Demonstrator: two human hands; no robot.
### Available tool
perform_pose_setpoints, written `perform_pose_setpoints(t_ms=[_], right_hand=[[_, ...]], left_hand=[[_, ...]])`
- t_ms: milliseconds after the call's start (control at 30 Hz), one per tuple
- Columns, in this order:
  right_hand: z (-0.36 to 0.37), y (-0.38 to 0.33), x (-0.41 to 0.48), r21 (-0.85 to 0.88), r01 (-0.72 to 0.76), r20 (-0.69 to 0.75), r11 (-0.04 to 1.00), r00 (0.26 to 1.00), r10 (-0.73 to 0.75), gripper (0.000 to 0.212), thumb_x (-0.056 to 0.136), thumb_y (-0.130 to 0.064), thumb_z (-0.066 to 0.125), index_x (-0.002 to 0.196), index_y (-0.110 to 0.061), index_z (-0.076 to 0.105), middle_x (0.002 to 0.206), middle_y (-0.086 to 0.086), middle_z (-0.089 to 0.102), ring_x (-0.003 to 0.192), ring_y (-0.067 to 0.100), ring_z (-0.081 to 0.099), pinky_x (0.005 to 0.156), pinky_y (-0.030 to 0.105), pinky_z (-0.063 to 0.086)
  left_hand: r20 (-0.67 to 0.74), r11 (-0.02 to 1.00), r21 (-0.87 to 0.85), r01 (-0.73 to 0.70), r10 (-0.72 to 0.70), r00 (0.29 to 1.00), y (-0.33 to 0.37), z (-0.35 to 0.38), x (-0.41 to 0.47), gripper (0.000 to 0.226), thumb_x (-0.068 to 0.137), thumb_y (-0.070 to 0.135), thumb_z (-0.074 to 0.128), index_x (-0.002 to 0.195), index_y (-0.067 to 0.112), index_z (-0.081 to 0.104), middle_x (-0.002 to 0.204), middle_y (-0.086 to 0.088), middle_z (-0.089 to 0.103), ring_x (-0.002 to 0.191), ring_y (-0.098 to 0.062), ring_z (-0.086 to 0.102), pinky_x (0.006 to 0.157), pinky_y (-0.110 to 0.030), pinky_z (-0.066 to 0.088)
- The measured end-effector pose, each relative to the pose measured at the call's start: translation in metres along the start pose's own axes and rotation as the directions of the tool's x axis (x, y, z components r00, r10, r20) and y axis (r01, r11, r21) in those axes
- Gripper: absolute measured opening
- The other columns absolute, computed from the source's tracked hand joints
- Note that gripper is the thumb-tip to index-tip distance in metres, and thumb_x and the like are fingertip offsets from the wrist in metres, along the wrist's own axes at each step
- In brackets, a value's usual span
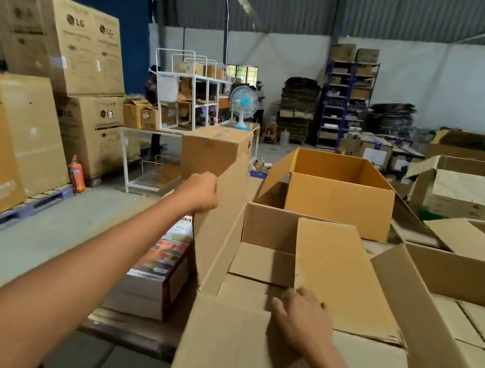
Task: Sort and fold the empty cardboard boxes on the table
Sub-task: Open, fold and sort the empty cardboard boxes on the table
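A large open brown cardboard box [239, 358] stands right in front of me on the table. My left hand [201, 191] grips the edge of its tall left flap [223, 213], which stands upright. My right hand [298, 318] rests with spread fingers on the near edge of an inner flap [342, 272] folded down into the box. Behind it stands an open orange-brown box [337, 207]. More opened boxes [471, 276] lie to the right.
A stack of printed cartons [159, 269] sits low at the left of the table. Big appliance cartons [80, 48] on pallets line the left side, with a red fire extinguisher [77, 174] beside them. A fan [242, 106], white racks and shelving stand farther back.
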State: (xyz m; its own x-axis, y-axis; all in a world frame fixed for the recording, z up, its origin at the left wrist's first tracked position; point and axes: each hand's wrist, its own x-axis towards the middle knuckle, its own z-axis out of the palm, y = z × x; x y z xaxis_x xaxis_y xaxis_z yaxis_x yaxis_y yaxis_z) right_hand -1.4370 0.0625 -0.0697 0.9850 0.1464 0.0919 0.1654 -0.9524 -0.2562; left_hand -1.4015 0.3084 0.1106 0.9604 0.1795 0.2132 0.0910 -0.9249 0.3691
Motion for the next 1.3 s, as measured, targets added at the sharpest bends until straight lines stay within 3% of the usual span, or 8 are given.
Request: perform_pose_setpoints(t_ms=[133,233,433,667,867,933,1100,1300], right_hand=[[0.003,-0.062,0.005,0.272,0.170,0.076,0.947,0.977,-0.198,0.042,0.099,-0.054,0.043,0.121,-0.026,0.065,0.130,-0.001,0.063,0.114,0.018,0.060,0.096,0.037,0.051],[0.005,-0.102,0.014,0.410,0.113,0.190,0.905,0.960,-0.206,0.049,0.098,-0.051,0.048,0.134,-0.019,0.057,0.134,0.005,0.062,0.118,0.024,0.060,0.097,0.037,0.049],[-0.003,-0.131,0.029,0.700,-0.104,0.329,0.706,0.925,-0.189,0.021,0.091,-0.028,0.062,0.099,-0.010,0.071,0.110,0.015,0.070,0.083,0.017,0.060,0.060,0.020,0.050],[-0.059,-0.111,0.040,0.756,-0.120,0.163,0.643,0.987,-0.007,0.029,0.081,-0.026,0.079,0.060,-0.017,0.063,0.060,-0.004,0.060,0.058,0.010,0.055,0.049,0.020,0.039],[-0.117,-0.091,0.049,0.759,-0.120,0.113,0.639,0.992,0.052,0.020,0.080,-0.019,0.081,0.093,-0.007,0.072,0.093,0.006,0.072,0.086,0.019,0.070,0.077,0.036,0.060],[-0.121,-0.088,0.047,0.755,-0.119,0.087,0.645,0.993,0.081,0.019,0.082,-0.016,0.078,0.096,-0.008,0.071,0.095,0.007,0.071,0.087,0.020,0.070,0.081,0.039,0.060],[-0.098,-0.092,0.041,0.707,-0.146,0.091,0.691,0.989,0.116,0.012,0.080,-0.015,0.075,0.089,-0.010,0.069,0.091,0.007,0.069,0.086,0.022,0.068,0.081,0.045,0.061],[-0.033,-0.121,0.022,0.533,-0.116,0.118,0.838,0.991,0.062,0.011,0.085,-0.023,0.064,0.083,-0.012,0.062,0.098,0.016,0.069,0.093,0.033,0.067,0.069,0.031,0.050]], left_hand=[[0.001,0.973,-0.179,0.147,-0.149,0.989,-0.046,0.002,0.005,0.027,0.084,-0.002,0.064,0.108,0.009,0.068,0.105,-0.005,0.063,0.091,-0.020,0.062,0.066,-0.020,0.048],[0.028,0.912,-0.383,0.149,-0.150,0.988,-0.082,0.009,0.002,0.056,0.078,-0.005,0.074,0.131,0.011,0.060,0.123,-0.001,0.054,0.114,-0.023,0.054,0.090,-0.026,0.044],[0.098,0.445,-0.869,0.217,-0.275,0.956,-0.136,0.037,-0.008,0.058,0.086,-0.014,0.063,0.133,0.018,0.057,0.130,-0.019,0.061,0.092,-0.029,0.069,0.072,-0.037,0.061],[0.260,0.029,-0.959,0.281,-0.297,0.919,-0.130,0.063,-0.014,0.054,0.094,-0.004,0.056,0.141,0.023,0.051,0.126,-0.016,0.066,0.114,-0.034,0.064,0.086,-0.043,0.055],[0.407,-0.128,-0.913,0.387,-0.228,0.885,-0.075,0.115,-0.036,0.035,0.098,0.005,0.055,0.130,0.017,0.058,0.099,-0.009,0.073,0.085,-0.021,0.069,0.059,-0.028,0.056],[0.382,-0.025,-0.923,0.385,-0.198,0.903,-0.057,0.139,-0.042,0.022,0.100,0.008,0.052,0.119,0.009,0.065,0.089,-0.006,0.075,0.077,-0.018,0.071,0.058,-0.025,0.055],[0.110,0.725,-0.662,0.188,-0.154,0.982,-0.054,0.178,-0.043,0.029,0.100,0.014,0.044,0.103,0.005,0.071,0.102,-0.008,0.067,0.104,-0.024,0.060,0.080,-0.028,0.041],[0.109,0.703,-0.701,0.121,-0.063,0.992,-0.068,0.165,-0.033,0.029,0.094,-0.002,0.053,0.112,0.010,0.072,0.120,-0.009,0.069,0.117,-0.020,0.060,0.098,-0.025,0.042]])
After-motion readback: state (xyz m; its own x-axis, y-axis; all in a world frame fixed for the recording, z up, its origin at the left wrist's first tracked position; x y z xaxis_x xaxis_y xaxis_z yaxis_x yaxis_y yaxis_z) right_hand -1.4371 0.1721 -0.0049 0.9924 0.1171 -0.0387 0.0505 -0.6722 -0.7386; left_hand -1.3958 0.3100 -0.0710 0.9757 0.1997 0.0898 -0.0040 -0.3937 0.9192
